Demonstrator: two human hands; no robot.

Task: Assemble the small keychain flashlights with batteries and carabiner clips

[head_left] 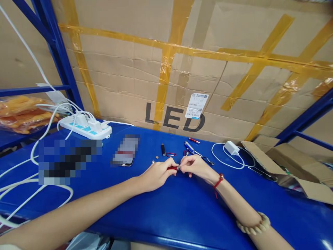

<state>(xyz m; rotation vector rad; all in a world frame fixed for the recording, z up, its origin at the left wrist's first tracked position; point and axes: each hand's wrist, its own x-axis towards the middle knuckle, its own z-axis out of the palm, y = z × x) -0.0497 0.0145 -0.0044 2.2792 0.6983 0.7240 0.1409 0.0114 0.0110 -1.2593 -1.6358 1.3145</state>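
My left hand [158, 173] is closed around a small red penlight-like tube [172, 168], which lies level in the fingers. At the tube's silver end, the fingertips of my right hand [191, 165] are pinched together; whether they hold a separate cap is too small to tell. Just beyond my left hand lie two small round button cells [156, 157]. Behind both hands are a black tube [163, 149], a red carabiner [171, 154], a blue tube [189, 147] and a thin red tube [194, 140]. A dark carabiner [208, 160] rests beyond my right wrist.
A phone [127, 151], partly blurred, lies on the blue table [161, 215]. A white power strip [85, 127] with trailing cables stands at left. On the right are a white charger [231, 148] and an open cardboard box [307, 187]. A large taped carton [130, 80] rises behind.
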